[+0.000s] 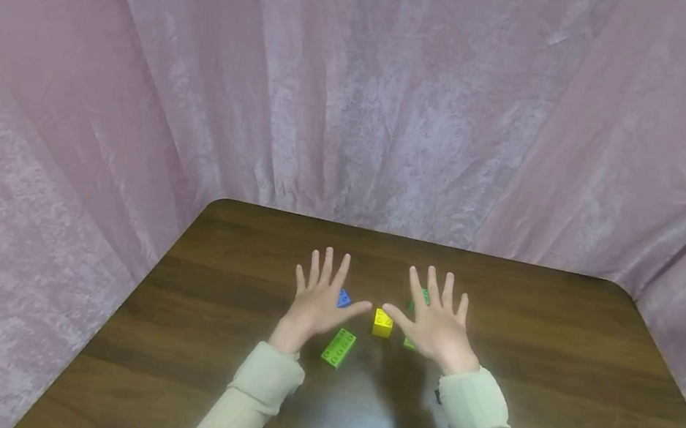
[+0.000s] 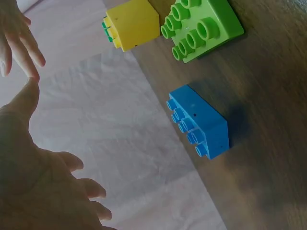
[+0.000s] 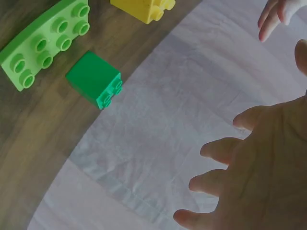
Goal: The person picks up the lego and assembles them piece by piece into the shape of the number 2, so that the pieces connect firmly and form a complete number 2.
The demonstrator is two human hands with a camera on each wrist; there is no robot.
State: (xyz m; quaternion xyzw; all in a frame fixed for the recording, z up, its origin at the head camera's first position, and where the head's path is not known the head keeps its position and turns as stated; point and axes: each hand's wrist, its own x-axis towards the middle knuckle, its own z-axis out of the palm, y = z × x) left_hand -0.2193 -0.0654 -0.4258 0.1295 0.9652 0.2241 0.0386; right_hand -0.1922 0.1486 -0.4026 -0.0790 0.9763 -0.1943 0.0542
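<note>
Both hands hover over the table with fingers spread, holding nothing. My left hand (image 1: 317, 306) is above a blue toy building brick (image 1: 344, 298), partly covering it in the head view; the left wrist view shows the blue brick (image 2: 199, 122) whole. A light green brick (image 1: 339, 348) lies just below the left thumb. Between the two thumbs stands a yellow brick (image 1: 383, 323). My right hand (image 1: 437, 328) hides most of a dark green brick (image 1: 420, 298) and another light green brick (image 1: 408, 344). The right wrist view shows the dark green brick (image 3: 93, 80) and that light green one (image 3: 45, 43) more fully.
The bricks are grouped near the middle of a dark brown wooden table (image 1: 560, 365) with rounded far corners. Pink velvety curtains (image 1: 401, 90) hang behind it and along its sides. Glare lies on the near tabletop between the forearms.
</note>
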